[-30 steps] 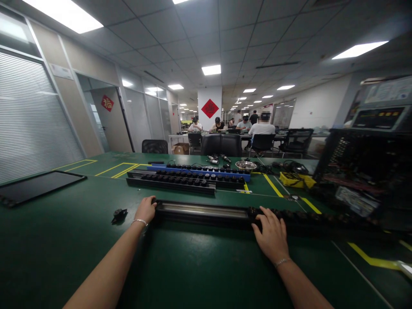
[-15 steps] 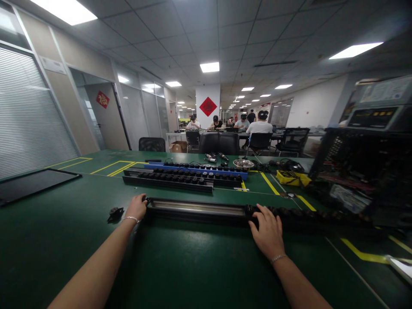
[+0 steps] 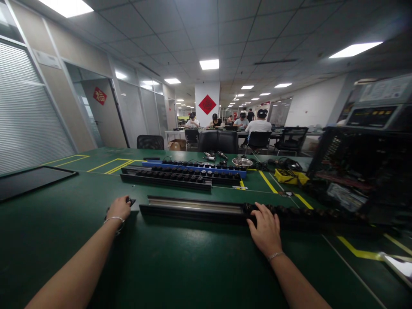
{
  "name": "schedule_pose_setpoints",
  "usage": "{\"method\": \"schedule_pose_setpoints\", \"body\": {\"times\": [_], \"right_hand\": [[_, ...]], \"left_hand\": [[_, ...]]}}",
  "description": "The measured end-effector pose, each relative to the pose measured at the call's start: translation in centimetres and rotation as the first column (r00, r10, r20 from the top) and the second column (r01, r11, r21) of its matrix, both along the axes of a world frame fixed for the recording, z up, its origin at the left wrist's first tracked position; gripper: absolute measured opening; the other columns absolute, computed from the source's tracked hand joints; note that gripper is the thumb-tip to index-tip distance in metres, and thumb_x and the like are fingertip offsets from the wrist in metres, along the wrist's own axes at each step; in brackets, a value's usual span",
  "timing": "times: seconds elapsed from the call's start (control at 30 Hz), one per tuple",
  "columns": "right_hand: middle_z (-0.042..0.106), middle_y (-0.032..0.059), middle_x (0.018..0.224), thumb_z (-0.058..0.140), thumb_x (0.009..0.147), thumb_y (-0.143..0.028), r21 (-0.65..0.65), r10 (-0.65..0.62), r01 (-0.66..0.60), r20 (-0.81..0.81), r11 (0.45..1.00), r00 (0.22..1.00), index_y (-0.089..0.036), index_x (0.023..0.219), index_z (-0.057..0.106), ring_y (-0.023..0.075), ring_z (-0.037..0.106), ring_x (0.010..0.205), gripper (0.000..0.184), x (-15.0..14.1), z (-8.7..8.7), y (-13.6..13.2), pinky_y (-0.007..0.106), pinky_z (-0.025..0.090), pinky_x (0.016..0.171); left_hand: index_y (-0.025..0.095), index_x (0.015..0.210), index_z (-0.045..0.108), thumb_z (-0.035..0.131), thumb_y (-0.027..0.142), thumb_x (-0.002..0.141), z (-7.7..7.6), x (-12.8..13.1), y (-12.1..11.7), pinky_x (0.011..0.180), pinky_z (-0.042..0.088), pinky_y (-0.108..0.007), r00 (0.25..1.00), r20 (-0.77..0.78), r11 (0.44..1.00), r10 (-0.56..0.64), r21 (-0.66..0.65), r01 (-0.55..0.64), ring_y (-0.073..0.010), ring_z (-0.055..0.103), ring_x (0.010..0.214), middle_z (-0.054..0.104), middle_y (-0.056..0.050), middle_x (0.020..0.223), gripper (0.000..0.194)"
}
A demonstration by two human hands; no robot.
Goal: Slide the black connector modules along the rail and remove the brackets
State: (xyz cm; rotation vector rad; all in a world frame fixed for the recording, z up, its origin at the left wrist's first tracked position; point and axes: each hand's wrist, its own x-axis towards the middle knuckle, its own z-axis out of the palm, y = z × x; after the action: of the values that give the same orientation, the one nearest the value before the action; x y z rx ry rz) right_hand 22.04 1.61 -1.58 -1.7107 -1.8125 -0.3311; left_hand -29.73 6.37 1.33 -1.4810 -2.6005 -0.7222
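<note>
Head view: both forearms stretch forward from the near side over a green bench (image 3: pixel 180 266). The left hand (image 3: pixel 118 209), fingers bent, pinches a small black part (image 3: pixel 131 201) left of a long black rail (image 3: pixel 196 208); the right hand (image 3: pixel 265 225), loosely curved, rests on the rail's right half.

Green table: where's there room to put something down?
There's bare green table in front of the long black rail, between the two forearms, and between the black-framed panel and the left hand. It's crowded behind that rail, around the blue rail and metal bowl, and rightward, by the dark case.
</note>
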Motion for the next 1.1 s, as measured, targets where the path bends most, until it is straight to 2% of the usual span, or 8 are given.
{"method": "schedule_pose_setpoints", "body": {"times": [0.3,0.43,0.53,0.7,0.8,0.9,0.97,1.1], "right_hand": [[0.047,0.0085,0.132,0.042,0.082,-0.029,0.049,0.004,-0.005,0.011,0.999,1.0,-0.021,0.09,0.057,0.0259,0.035,0.126,0.019,0.1,-0.2,0.1,0.055,0.021,0.103],[0.046,0.0098,0.132,0.044,0.082,-0.029,0.062,0.006,-0.006,0.006,0.998,1.0,-0.021,0.089,0.057,0.0266,0.035,0.126,0.017,0.0,-0.1,0.1,0.055,0.023,0.102],[0.045,0.0107,0.132,0.045,0.081,-0.029,0.068,0.005,-0.004,-0.004,0.998,1.0,-0.021,0.088,0.056,0.0268,0.035,0.125,0.016,-0.1,0.0,0.1,0.055,0.024,0.101],[0.046,0.0111,0.131,0.047,0.079,-0.029,0.081,0.004,-0.002,-0.017,0.997,1.0,-0.021,0.088,0.055,0.0272,0.037,0.124,0.015,0.0,-0.1,0.2,0.055,0.023,0.101],[0.047,0.0117,0.13,0.047,0.077,-0.028,0.091,0.007,-0.004,-0.037,0.996,0.999,-0.021,0.092,0.053,0.0269,0.038,0.122,0.018,0.2,-0.2,0.3,0.053,0.024,0.102],[0.049,0.0125,0.128,0.048,0.075,-0.025,0.13,0.008,0.001,-0.068,0.991,0.998,-0.019,0.1,0.051,0.0262,0.042,0.119,0.026,0.5,-0.3,0.4,0.049,0.027,0.101],[0.049,0.0132,0.127,0.048,0.074,-0.023,0.162,0.015,-0.001,-0.085,0.987,0.996,-0.018,0.106,0.049,0.0263,0.044,0.117,0.032,0.6,-0.4,0.5,0.048,0.029,0.1],[0.05,0.0131,0.126,0.046,0.072,-0.018,0.199,0.018,0.004,-0.105,0.98,0.994,-0.017,0.114,0.048,0.0263,0.041,0.12,0.042,0.6,-0.8,0.7,0.046,0.031,0.1]], "left_hand": [[0.016,0.111,0.06,0.047,0.028,0.075,-0.7,-0.4,-1.9,0.092,0.04,-0.047,0.996,-0.087,0.987,0.004,-0.159,-0.017,-0.0325,0.05,0.113,0.061,-0.015,0.117,0.039],[0.016,0.111,0.057,0.046,0.028,0.075,0.3,0.5,-2.2,0.092,0.039,-0.048,0.993,-0.117,0.996,0.002,-0.089,-0.013,-0.0307,0.049,0.114,0.061,-0.011,0.116,0.039],[0.007,0.118,0.05,0.042,0.025,0.076,1.9,2.9,-1.6,0.097,0.036,-0.049,0.988,-0.154,1.0,-0.005,0.03,0.01,-0.0324,0.041,0.121,0.053,-0.016,0.125,0.046],[0.014,0.116,0.049,0.041,0.027,0.082,3.2,13.4,-0.3,0.106,0.031,-0.032,0.934,-0.244,0.938,-0.26,0.165,0.304,-0.0177,0.04,0.123,0.05,-0.007,0.129,0.037],[0.018,0.107,0.054,0.043,0.023,0.083,2.6,22.4,-0.9,0.105,0.034,-0.035,0.718,-0.259,0.678,-0.646,0.238,0.696,-0.0179,0.043,0.121,0.049,-0.009,0.129,0.027],[0.024,0.111,0.054,0.048,0.027,0.083,1.5,30.2,-2.3,0.106,0.032,-0.039,0.504,-0.254,0.493,-0.825,0.113,0.863,-0.0209,0.036,0.127,0.041,-0.006,0.137,0.029],[0.029,0.121,0.049,0.051,0.037,0.082,0.8,33.9,-3.1,0.106,0.03,-0.044,0.457,-0.221,0.462,-0.862,0.028,0.886,-0.0249,0.032,0.13,0.034,-0.006,0.143,0.04],[0.042,0.131,0.038,0.047,0.047,0.083,-0.1,37.9,-4.0,0.103,0.024,-0.057,0.504,-0.215,0.523,-0.837,-0.04,0.852,-0.033,0.029,0.13,0.03,-0.004,0.146,0.049]]}}
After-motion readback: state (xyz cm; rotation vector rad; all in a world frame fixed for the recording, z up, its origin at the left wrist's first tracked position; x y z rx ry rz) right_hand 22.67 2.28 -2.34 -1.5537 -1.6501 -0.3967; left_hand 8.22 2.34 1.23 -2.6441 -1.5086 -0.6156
